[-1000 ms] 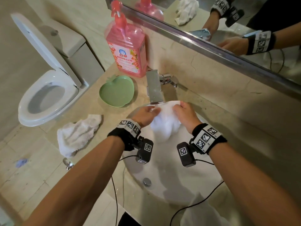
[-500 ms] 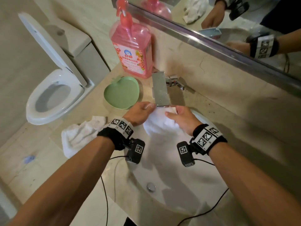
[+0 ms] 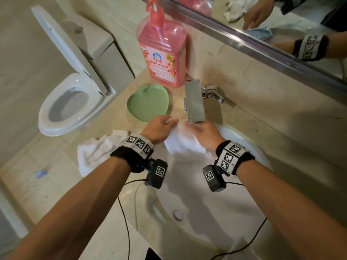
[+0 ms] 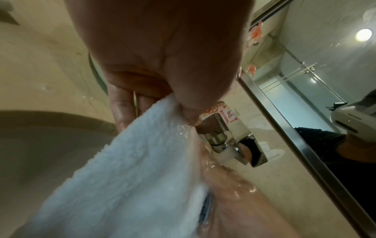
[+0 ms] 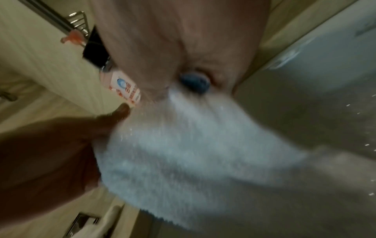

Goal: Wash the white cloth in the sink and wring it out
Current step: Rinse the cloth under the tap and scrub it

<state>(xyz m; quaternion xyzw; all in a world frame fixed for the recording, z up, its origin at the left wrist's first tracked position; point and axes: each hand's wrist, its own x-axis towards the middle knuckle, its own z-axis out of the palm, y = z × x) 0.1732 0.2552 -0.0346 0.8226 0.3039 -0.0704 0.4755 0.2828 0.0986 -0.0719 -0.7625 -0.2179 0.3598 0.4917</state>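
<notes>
The cloth (image 3: 183, 141) is held over the sink (image 3: 249, 147), under the tap (image 3: 194, 102), pinched at its top edge by the left hand (image 3: 159, 128) and gripped by the right hand (image 3: 204, 134).

The head view looks steeply down on the sink (image 3: 249, 147) from above. Each wrist view sits very close beneath its palm, facing forward. All three share the white cloth (image 3: 183, 141) and faucet (image 3: 194, 102).
</notes>
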